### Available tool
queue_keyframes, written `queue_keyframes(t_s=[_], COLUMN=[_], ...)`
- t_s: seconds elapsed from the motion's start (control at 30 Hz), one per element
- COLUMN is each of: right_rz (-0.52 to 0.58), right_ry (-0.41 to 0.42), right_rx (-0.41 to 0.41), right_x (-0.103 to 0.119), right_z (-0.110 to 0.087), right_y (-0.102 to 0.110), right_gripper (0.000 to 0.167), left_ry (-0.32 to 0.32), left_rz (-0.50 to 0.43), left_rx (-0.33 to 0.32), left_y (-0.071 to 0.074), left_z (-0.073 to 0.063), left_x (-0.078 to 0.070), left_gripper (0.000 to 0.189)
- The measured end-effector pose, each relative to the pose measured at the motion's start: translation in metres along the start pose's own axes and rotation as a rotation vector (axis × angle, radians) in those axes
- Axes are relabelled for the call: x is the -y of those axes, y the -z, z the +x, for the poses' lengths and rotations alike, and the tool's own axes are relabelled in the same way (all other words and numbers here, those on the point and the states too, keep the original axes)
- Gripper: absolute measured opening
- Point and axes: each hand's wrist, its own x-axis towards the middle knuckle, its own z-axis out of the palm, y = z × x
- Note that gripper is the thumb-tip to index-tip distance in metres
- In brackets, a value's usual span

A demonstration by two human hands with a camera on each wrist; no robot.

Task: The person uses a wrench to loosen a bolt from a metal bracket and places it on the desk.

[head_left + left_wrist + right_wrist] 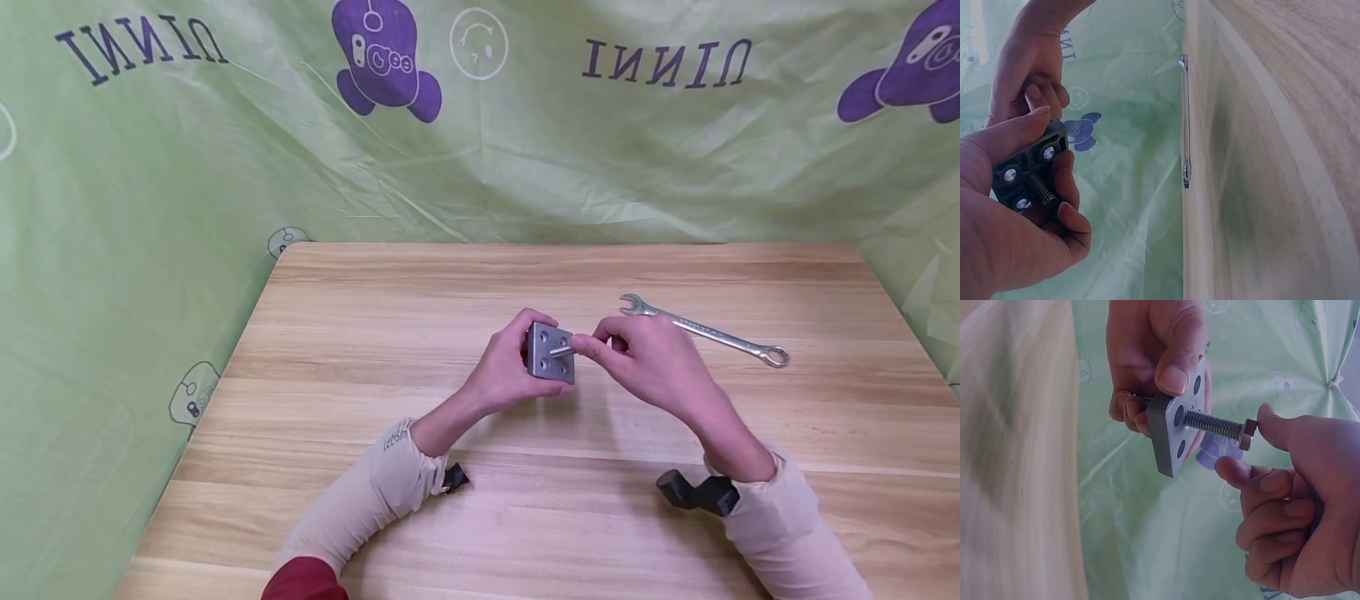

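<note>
Between the fingers and thumb of my left hand is a grey square metal plate with holes near its corners, held on edge above the table. A hex-head bolt sticks out of the middle of its flat face. Thumb and curled index finger of my right hand are at the bolt head, the thumb touching it in the right wrist view. Seen in the left wrist view, the plate's dark back has recesses with round metal pieces, and a threaded end protrudes there.
A combination wrench lies on the wooden table, beyond and to the right of my right hand. Green printed cloth hangs behind and at the sides. Black mounts sit at both sleeve cuffs.
</note>
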Motion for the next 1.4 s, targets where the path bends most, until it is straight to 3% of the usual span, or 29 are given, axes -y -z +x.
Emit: queue_keyframes(t_s=[0.17,0.57,0.8,1.17,1.4], right_rz=[0.023,0.067,0.119,0.21,0.134], right_ry=[0.032,0.179,0.213,0.38,0.401], right_rx=[0.002,-0.082,-0.047,-0.146,-0.155], right_x=[0.0002,-0.0021,-0.0021,-0.0084,-0.0086], right_z=[-0.0002,-0.0026,-0.0034,-0.0022,-0.0015], right_y=[-0.0022,-0.0021,0.0009,-0.0031,-0.0022], right_gripper=[0.029,0.008,0.018,0.035,0.036], left_ry=[0.001,0.001,0.005,-0.005,-0.004], left_rz=[0.005,-0.022,-0.03,-0.038,-0.031], left_rx=[0.0,0.006,0.011,0.017,0.008], left_y=[-0.0002,0.0002,0.0,0.0002,0.0002], left_z=[-0.0001,-0.0004,-0.0003,-0.0003,-0.0004], left_x=[0.0,0.0004,0.0009,-0.0002,-0.0013], left_gripper=[0.074,0.075,0.075,0.076,0.074])
